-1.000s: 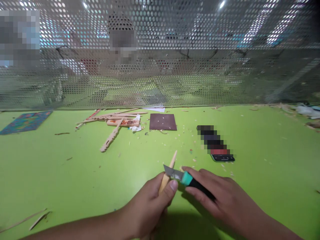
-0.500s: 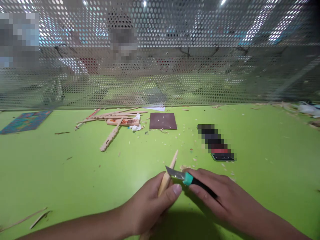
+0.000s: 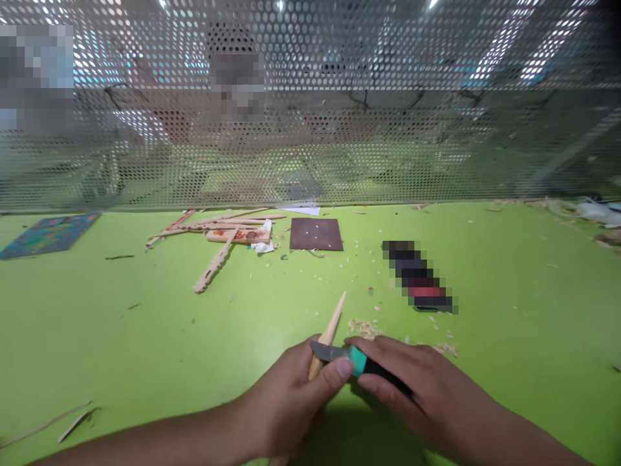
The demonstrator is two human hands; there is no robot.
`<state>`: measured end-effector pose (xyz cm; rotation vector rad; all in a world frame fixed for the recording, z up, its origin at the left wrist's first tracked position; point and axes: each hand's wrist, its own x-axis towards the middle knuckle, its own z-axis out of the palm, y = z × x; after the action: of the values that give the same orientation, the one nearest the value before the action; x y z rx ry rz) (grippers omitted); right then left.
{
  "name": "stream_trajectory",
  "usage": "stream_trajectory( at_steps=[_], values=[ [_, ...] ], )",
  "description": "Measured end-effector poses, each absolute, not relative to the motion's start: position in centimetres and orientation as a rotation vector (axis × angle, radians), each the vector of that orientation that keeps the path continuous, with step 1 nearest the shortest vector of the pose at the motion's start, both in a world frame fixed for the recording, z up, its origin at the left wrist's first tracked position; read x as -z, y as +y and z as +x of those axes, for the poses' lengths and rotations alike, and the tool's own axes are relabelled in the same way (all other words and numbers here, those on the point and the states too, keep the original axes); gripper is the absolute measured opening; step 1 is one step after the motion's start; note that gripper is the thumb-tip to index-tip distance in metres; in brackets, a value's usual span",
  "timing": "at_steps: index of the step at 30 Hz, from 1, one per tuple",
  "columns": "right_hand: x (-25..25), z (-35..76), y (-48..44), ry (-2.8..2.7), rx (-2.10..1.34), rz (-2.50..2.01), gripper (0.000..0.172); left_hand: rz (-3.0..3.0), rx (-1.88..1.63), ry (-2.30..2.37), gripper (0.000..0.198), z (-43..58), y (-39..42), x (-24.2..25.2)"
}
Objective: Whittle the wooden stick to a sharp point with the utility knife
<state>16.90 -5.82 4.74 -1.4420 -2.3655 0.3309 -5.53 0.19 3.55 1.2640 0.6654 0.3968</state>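
My left hand [image 3: 295, 395] is closed around a pale wooden stick [image 3: 334, 318], whose tapered tip points up and away from me. In my right hand [image 3: 412, 382] is a utility knife [image 3: 358, 360] with a teal collar and a black handle. Its blade [image 3: 327, 351] lies across the stick just above my left thumb. The lower part of the stick is mostly hidden by my left hand. Wood shavings [image 3: 366, 329] are scattered on the green table beyond my right hand.
A perforated metal screen [image 3: 310, 149] rises along the table's far edge. Several carved wooden sticks [image 3: 213, 262] lie at back left, beside a dark brown square sheet [image 3: 316, 234]. A blurred-out phone [image 3: 420, 278] rests at right. A colourful mat [image 3: 51, 236] is at far left.
The knife blade has moved down the stick toward my left thumb, and my right hand has shifted slightly left and nearer. My left hand and the stick stay nearly in place.
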Motion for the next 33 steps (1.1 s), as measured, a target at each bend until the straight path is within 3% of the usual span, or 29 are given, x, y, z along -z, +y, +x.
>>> stream_trajectory(
  at_steps=[6,13,22,33],
  values=[
    [-4.5,16.7,-5.8,-2.339,0.07,-1.473,0.048,1.123,-0.31,0.773,0.052,-5.5,-0.4,-3.2],
    [-5.0,18.0,-5.3,-2.279,-0.083,-1.508,0.04,1.196,-0.319,0.677,0.048,-5.9,0.1,-3.1],
    [-5.2,17.0,-5.8,-2.409,-0.179,-1.406,0.051,1.241,-0.357,0.619,0.047,-5.6,0.6,-4.0],
    [-4.6,16.1,-6.3,-2.364,0.057,-1.456,0.047,1.137,-0.335,0.702,0.051,-5.6,-0.1,-3.0]
  ],
)
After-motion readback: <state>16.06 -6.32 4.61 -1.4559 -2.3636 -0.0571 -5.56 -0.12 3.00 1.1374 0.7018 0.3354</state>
